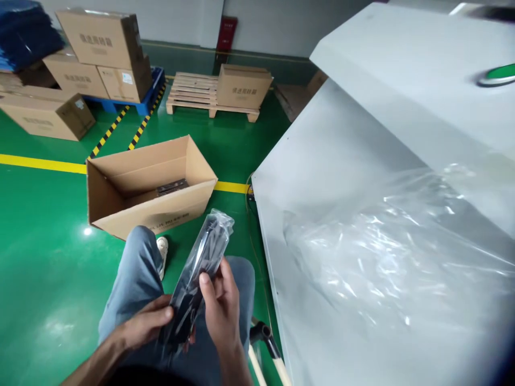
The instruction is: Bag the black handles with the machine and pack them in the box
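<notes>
Above my lap, both hands hold a long dark item in a clear plastic bag (197, 268); its exact kind does not show through the film. My left hand (151, 320) grips the lower end, thumb on top and fingers underneath. Higher up on the other side, my right hand (221, 300) is closed on the bag, its thumb pressed against the front. The bag tilts up and away, its loose crumpled end pointing toward an open cardboard box (153, 212) on the floor. Inside that box lie a few dark packaged pieces (172, 187).
To the right, a white machine surface (281, 214) carries a heap of clear plastic film (382, 257). Stacked cartons (100, 43) stand on a blue pallet at the back left. A wooden pallet (193, 91) holds another carton (243, 88). A tubular frame (263, 335) stands beside my leg.
</notes>
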Available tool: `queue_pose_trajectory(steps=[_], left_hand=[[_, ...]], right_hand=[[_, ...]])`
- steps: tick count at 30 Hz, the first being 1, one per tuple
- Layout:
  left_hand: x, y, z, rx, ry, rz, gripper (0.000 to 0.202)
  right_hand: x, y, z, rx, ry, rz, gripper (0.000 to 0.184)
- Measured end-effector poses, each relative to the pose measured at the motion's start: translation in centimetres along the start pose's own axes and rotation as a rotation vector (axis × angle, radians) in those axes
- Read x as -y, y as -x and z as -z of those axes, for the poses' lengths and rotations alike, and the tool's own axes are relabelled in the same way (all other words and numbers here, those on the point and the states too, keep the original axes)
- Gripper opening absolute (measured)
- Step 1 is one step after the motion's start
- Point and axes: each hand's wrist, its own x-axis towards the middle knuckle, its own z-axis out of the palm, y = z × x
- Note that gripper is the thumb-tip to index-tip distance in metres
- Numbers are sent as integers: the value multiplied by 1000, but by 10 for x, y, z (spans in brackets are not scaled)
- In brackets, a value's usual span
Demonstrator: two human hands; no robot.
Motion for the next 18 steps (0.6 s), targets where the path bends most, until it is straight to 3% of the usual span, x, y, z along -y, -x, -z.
queue_pose_trajectory(steps=[3, 7, 11, 14, 18], left_hand=[[12, 1, -1, -70, -93, 36, 72], [17, 6, -5, -148, -307, -4, 76], [15, 11, -10, -156, -518, -51, 68], [19, 14, -7, -159, -597, -52, 65], [29, 19, -1, -302, -618, -12, 73]], right_hand=[[1, 5, 10, -51, 61, 26, 47], [9, 6, 27, -258, 135, 125, 50], [22, 3, 41, -381, 218, 201, 33], [27, 1, 44, -453, 250, 242, 26], [23, 2, 43, -537, 315, 308, 25]])
